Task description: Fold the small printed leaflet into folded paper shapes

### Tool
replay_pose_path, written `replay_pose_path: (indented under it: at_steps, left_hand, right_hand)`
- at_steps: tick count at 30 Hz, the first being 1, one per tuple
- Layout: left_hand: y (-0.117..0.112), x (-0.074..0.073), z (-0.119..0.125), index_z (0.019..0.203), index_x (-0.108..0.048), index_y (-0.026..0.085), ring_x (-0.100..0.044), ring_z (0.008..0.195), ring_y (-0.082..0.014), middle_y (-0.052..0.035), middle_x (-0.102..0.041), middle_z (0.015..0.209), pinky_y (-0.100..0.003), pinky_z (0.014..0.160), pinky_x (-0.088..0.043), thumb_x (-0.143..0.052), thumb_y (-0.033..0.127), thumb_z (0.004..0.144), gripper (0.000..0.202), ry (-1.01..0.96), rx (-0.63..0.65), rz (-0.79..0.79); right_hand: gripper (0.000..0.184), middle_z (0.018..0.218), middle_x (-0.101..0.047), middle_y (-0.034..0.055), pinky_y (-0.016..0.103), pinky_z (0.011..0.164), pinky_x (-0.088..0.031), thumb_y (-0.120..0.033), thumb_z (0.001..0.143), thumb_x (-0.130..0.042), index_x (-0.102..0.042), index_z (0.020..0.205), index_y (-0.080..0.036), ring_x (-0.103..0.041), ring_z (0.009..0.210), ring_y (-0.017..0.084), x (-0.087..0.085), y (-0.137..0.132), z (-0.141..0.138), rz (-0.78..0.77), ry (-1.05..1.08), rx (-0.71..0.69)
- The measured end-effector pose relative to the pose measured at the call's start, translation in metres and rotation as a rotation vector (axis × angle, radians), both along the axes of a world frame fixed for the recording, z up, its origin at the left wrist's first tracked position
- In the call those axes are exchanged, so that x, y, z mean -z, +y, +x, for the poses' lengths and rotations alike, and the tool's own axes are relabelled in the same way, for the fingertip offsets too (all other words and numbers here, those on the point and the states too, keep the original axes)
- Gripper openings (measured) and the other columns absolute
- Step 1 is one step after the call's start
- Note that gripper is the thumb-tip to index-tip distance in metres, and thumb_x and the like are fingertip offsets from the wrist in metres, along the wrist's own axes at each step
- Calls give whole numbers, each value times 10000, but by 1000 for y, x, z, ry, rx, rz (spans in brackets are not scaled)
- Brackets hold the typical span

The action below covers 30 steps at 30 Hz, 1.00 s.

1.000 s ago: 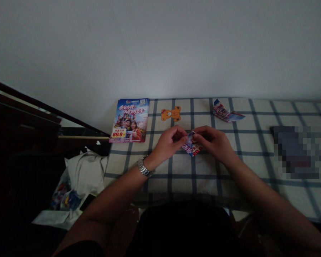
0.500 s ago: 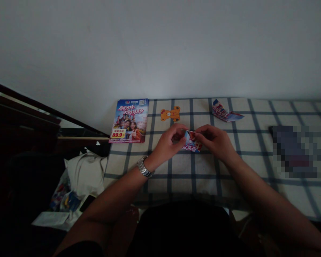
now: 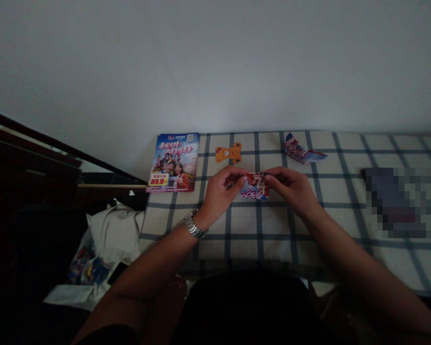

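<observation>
A small piece of folded printed paper [image 3: 255, 188], blue, red and white, is held above the checked cloth between my two hands. My left hand [image 3: 225, 189], below a silver wristwatch [image 3: 195, 225], pinches its left upper corner between thumb and fingers. On the other side my right hand [image 3: 292, 189] grips the right upper corner the same way. Beyond the right hand lies a folded paper shape [image 3: 303, 150] with similar print. A stack of printed flyers [image 3: 174, 163] rests at the cloth's left end.
The checked cloth [image 3: 230, 247] covers the surface up to a pale wall [image 3: 237, 67]. An orange bear figure [image 3: 229, 153] lies beyond my hands. A dark blurred-out object [image 3: 391, 201] sits at the right. Below on the left are a white bag [image 3: 115, 230] and a phone [image 3: 118, 273].
The folded paper has gone from a tilted, partly opened shape to a flatter rectangle facing me. Both hands have shifted slightly and still pinch its upper corners.
</observation>
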<state>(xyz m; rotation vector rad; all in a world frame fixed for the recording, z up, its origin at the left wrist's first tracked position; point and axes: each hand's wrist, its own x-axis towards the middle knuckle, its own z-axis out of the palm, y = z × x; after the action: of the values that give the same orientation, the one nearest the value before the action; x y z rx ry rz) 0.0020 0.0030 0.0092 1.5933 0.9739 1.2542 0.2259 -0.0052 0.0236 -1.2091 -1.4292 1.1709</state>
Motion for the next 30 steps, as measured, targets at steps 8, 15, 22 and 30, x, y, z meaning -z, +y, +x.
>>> replay_pose_path:
  at_steps: [8,15,22,30]
  left_hand:
    - [-2,-2,0,1063,-728,207,-755,944,-155,-65,-786,1071,-307,861,-635,-732,342,997,150,15,16,-7]
    - [-1,-1,1,1045,-716,193,-758,944,-141,-63,-788,1057,-264,844,-622,-751,331,985,155,-39,27,-13]
    - [-1,-1,1,1049,-708,197,-754,950,-157,-75,-784,1065,-298,868,-630,-742,398,992,211,-4,34,-38]
    - [-2,0,0,1060,-705,200,-734,916,-151,-62,-768,1026,-285,851,-609,-751,436,980,254,-36,14,-74]
  right_hand:
    - [347,953,-831,56,378,797,-654,-571,902,-788,-813,1005,-241,-772,851,230,1,0,1,8,-5,23]
    - [351,856,-807,42,341,734,-632,-580,912,-779,-808,951,-232,-737,770,201,1,-1,1,-6,15,44]
    - [371,825,-787,34,327,692,-615,-603,912,-766,-781,902,-232,-715,741,192,6,0,0,-15,25,73]
    - [350,942,-822,46,355,773,-621,-586,885,-799,-805,986,-251,-750,841,218,0,-2,-6,-8,25,26]
